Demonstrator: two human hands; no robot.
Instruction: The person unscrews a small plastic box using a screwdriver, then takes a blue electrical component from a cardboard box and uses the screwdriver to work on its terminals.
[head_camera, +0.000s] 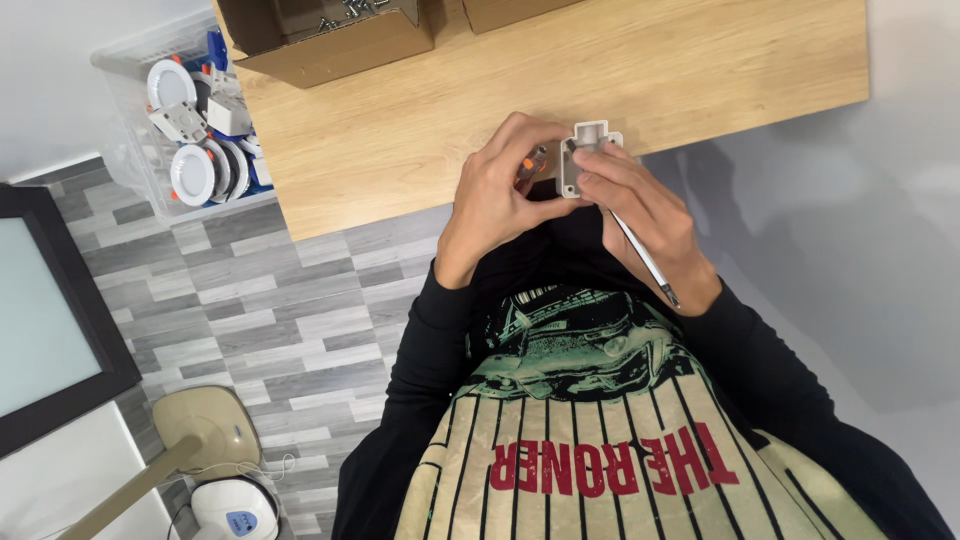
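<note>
count: we see one small grey plastic housing (583, 158), one thin metal rod (645, 257), two cardboard boxes (330, 35) | pose: our left hand (497, 195) and right hand (640, 205) meet at upper centre, both pinching the housing | look: boxy, notched top, over the wooden table (420, 130) edge

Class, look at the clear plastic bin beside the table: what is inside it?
The bin holds round white downlights with orange clips, white driver boxes and a blue part. Whatever lies beneath that top layer is covered, and the table hides the bin's right edge.
</note>
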